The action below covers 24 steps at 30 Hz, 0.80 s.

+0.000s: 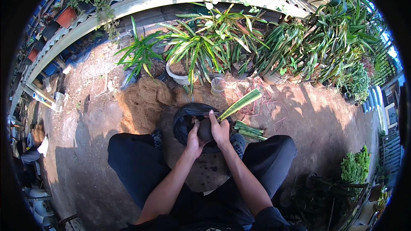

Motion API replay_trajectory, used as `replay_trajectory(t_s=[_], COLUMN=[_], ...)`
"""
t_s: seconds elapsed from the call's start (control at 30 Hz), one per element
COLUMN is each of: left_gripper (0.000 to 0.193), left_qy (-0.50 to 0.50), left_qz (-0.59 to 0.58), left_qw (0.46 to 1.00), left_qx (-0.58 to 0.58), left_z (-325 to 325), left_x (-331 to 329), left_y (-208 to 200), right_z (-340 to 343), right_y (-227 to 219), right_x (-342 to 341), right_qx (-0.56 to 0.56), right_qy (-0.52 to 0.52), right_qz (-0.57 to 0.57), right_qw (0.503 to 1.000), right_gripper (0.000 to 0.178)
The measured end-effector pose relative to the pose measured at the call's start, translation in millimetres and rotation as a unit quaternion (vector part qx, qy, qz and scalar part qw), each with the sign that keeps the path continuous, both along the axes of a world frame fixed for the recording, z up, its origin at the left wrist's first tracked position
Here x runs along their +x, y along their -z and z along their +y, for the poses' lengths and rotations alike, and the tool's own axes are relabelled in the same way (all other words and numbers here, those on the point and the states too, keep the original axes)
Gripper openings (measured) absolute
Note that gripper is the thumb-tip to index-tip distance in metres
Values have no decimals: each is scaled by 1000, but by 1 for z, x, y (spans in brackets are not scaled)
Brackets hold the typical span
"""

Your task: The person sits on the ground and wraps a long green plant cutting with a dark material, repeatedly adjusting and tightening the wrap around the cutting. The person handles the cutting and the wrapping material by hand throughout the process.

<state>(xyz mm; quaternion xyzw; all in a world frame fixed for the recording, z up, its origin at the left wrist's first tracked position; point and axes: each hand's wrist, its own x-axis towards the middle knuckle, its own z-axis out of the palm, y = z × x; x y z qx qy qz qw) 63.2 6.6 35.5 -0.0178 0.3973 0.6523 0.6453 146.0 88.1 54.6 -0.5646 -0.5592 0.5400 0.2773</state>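
**Inspector:** While you are squatting over the work at the centre of the frame, you are cupping a small dark planting bag between both palms, and it is sitting just above the larger black bag lying open on the ground. Your left hand is wrapping the near side, fingers curled against it.

**Operator:** And the right?

**Inspector:** Your right hand is clasping the far side, its fingers closing near the base of the long striped leaf cutting, which is leaning up and to the right out of the bag. I judge you are squeezing from both sides so that the filling is firming around the cutting.

**Operator:** The other material?

**Inspector:** More cut leaves are lying just right of your hand, within reach. A heap of brown coconut fibre is sitting left of centre, and potted striped plants are lining the upper middle. A clear cup is standing above the bags.
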Motion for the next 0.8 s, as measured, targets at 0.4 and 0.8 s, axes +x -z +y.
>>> replay_trajectory(t_s=[0.4, 0.8], left_gripper=[48, 47], left_qy=[-41, -52], left_qz=[-81, -5], left_qw=[996, 998], left_qx=[-21, 33], left_z=[-1, -5], left_x=[-10, 1], left_y=[18, 10], right_z=[-15, -2], right_y=[5, 29], right_x=[-7, -5], right_qx=[100, 8], right_qy=[-62, 51], right_qz=[120, 76], right_qw=[986, 996], right_gripper=[27, 35])
